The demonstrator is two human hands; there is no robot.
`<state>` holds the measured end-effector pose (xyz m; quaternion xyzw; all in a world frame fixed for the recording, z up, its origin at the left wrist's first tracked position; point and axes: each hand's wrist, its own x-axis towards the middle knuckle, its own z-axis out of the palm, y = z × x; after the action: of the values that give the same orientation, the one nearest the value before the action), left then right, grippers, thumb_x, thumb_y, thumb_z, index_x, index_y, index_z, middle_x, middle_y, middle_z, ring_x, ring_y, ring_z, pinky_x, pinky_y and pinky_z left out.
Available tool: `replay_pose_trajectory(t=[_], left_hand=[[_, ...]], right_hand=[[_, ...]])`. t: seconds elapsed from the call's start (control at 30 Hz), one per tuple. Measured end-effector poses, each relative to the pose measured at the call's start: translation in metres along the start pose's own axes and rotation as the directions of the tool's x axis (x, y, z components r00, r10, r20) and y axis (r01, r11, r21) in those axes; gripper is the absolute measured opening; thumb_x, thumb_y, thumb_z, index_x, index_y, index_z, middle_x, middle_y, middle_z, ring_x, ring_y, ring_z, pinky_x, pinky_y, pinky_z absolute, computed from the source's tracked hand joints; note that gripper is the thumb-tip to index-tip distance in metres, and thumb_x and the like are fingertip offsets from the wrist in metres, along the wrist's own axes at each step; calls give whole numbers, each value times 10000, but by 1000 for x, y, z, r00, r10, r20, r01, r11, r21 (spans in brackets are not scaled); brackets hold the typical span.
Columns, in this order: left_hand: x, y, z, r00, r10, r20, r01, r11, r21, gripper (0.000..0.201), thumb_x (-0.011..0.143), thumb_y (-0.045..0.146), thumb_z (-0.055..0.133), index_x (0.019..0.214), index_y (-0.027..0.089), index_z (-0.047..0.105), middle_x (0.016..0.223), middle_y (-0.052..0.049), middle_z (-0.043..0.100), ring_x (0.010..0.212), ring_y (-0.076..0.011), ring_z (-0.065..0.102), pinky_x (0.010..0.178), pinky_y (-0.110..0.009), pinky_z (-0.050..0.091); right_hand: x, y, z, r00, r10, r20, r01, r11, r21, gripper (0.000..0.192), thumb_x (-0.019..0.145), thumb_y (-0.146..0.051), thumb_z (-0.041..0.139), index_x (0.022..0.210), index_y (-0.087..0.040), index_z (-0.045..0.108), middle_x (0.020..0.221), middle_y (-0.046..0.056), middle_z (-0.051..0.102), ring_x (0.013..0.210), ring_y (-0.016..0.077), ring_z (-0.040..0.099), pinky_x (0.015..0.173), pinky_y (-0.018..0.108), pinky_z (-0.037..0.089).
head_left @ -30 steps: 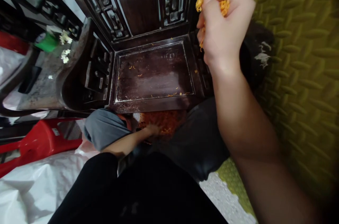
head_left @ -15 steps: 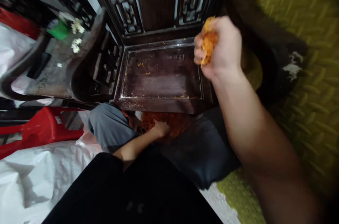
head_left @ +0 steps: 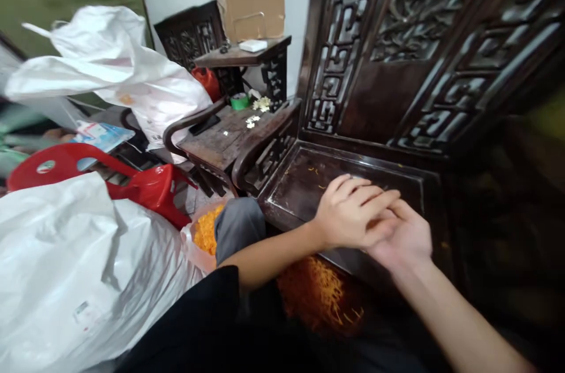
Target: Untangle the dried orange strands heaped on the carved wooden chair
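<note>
The left hand [head_left: 348, 211] lies flat, fingers loose, over the half-covered cupped right hand [head_left: 404, 237] on the dark chair seat [head_left: 304, 185], above orange shreds [head_left: 318, 296] and beside white bags [head_left: 66, 267].

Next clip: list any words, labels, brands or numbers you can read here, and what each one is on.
No text here can be read.
White bag: small printed label low on its side, too small and blurred to read.
Blue and white packet behind the red stool: printing on it, blurred.
White bag at the back: faint orange mark, not legible.
Carved wooden chair, left hand and right hand: no writing visible.
</note>
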<state>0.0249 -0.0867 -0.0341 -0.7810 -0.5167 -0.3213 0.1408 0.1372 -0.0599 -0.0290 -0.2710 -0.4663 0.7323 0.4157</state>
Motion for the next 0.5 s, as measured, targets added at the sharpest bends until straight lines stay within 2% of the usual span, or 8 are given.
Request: replay_pose_trajectory(t=[0.07,0.13,0.2,0.27,0.37,0.5], left_hand=[[4,-13,14,999,-18,-41,18,1000,12,394,948,460,519,1189,234,733,1173,-66,734,1266,-260,587,1224,-513,276],[8,-23,20,995,-8,-100,7,1000,-6,307,946,424,544,999,235,781,1036,-50,763,1201,-252,629,1224,-542,268],[12,-29,19,990,54,-128,-61,997,-45,299,948,414,558,871,227,778,956,-42,765,1100,-221,677,1175,-501,366],[15,-33,15,987,125,-98,-133,988,-81,310,950,424,567,833,218,768,930,-39,759,972,-175,707,1010,-388,512],[16,-40,8,982,185,-30,-187,977,-103,342,946,466,579,793,216,756,871,-27,746,795,-125,697,740,-276,542],[7,-51,-2,968,246,-45,-249,966,-77,399,948,486,570,693,216,718,763,-14,706,670,-110,639,620,-271,491]], right_hand=[[-2,-5,0,993,120,-9,-119,990,76,294,879,-551,462,845,-436,731,1061,4,744,1155,283,679,1024,550,555],[-6,-11,1,987,163,15,-163,983,88,372,858,-648,423,915,-488,753,1200,-9,716,1280,319,602,1050,562,541],[-9,-14,4,985,164,59,-167,984,65,371,799,-693,450,932,-531,756,1279,-41,686,1357,361,523,1018,583,556],[-12,-15,7,982,160,99,-166,985,45,352,769,-686,479,949,-556,751,1322,-77,661,1407,369,462,1010,585,559],[-16,-14,11,970,179,167,-196,977,89,412,791,-682,459,1018,-515,761,1365,-63,639,1447,338,419,1078,535,526],[-21,-13,19,940,219,262,-267,950,162,501,801,-699,471,1097,-410,753,1389,14,632,1443,337,433,1170,564,426]])
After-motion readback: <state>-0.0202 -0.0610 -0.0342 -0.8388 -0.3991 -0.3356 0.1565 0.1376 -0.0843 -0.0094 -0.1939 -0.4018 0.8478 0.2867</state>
